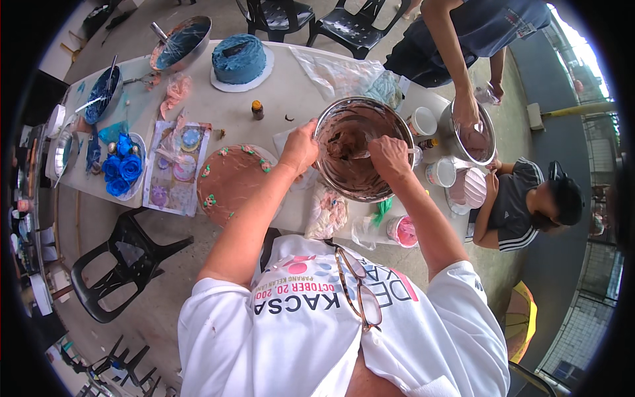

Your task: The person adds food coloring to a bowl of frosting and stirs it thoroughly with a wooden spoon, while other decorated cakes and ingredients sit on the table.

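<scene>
large dark capitals (297,306), a reddish date line (290,291) and smaller gold print are running upside down across the wearer's white shirt (278,351); on a co-worker's dark shirt (486,30), small lettering (524,28) is staying too tiny to read.

We look through one wide fisheye lens, the left of a pair worn on the person's head. We face steeply down and a little forward, upright and unmirrored, so the person's left lies on our left. The white shirt (258,351) is nearest, filling our lower middle; the forearms (248,221) lead away to the steel bowl (364,119) near our centre. Around it we take in the bench (218,119), its long edges curving. The black chairs (347,30) at the top and the grey wall (559,271) at right stand farther off.
</scene>
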